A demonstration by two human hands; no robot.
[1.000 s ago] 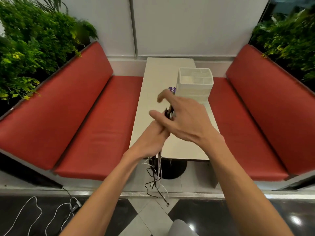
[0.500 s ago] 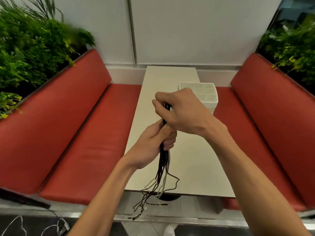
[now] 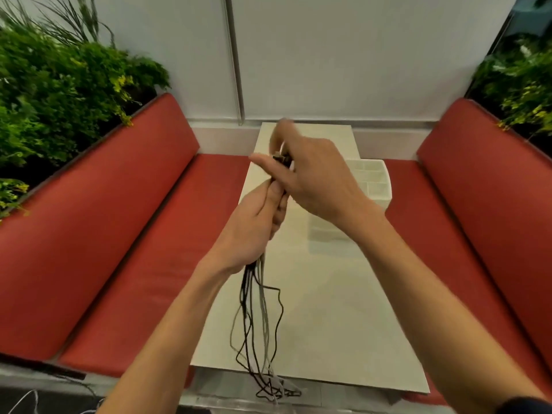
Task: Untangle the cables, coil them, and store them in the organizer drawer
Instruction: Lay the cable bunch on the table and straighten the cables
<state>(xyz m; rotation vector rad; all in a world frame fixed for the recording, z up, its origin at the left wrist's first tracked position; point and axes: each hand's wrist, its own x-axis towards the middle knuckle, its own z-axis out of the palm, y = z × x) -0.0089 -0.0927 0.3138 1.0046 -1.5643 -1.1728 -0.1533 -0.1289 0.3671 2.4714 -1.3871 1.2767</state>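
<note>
Left hand (image 3: 254, 228): we grip the cables (image 3: 257, 318) in a fist above the table (image 3: 328, 309).
Right hand (image 3: 310, 174): we pinch their upper ends.
Organizer (image 3: 373, 180): behind our right hand, on the table.

text: none legible | labels: none | numbers: none | signs: none

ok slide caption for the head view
Left hand grips hanging cables; right hand picks at their plugs above the table.
</note>
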